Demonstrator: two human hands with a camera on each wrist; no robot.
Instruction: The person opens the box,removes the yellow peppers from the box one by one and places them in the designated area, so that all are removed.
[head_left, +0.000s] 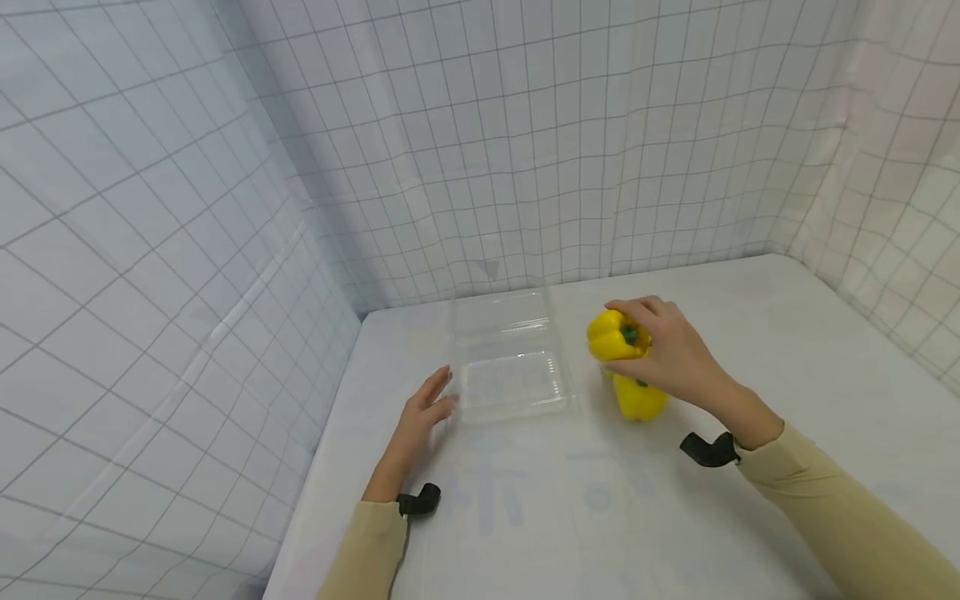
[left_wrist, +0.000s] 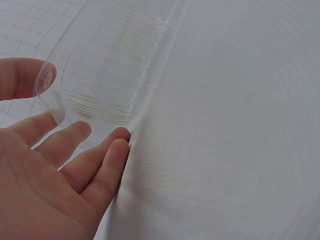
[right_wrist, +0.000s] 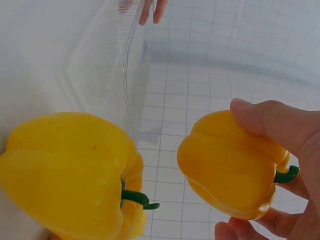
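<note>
My right hand (head_left: 678, 354) holds a yellow bell pepper (head_left: 609, 335) between thumb and fingers, its green stem toward the palm. In the right wrist view the held pepper (right_wrist: 230, 162) is off the table, beside another yellow bell pepper (right_wrist: 70, 170). That second pepper (head_left: 640, 402) rests on the table, partly hidden below the right hand. A clear plastic clamshell box (head_left: 513, 385) lies with its lid (head_left: 501, 315) folded back. At its left side is my left hand (head_left: 417, 421); in the left wrist view, its loosely extended fingers (left_wrist: 92, 170) touch the box's edge.
A white cloth covers the table (head_left: 765, 333). White grid-patterned curtains (head_left: 525, 150) hang behind and on both sides. More yellow and a bit of orange show under the resting pepper in the right wrist view, too hidden to tell apart.
</note>
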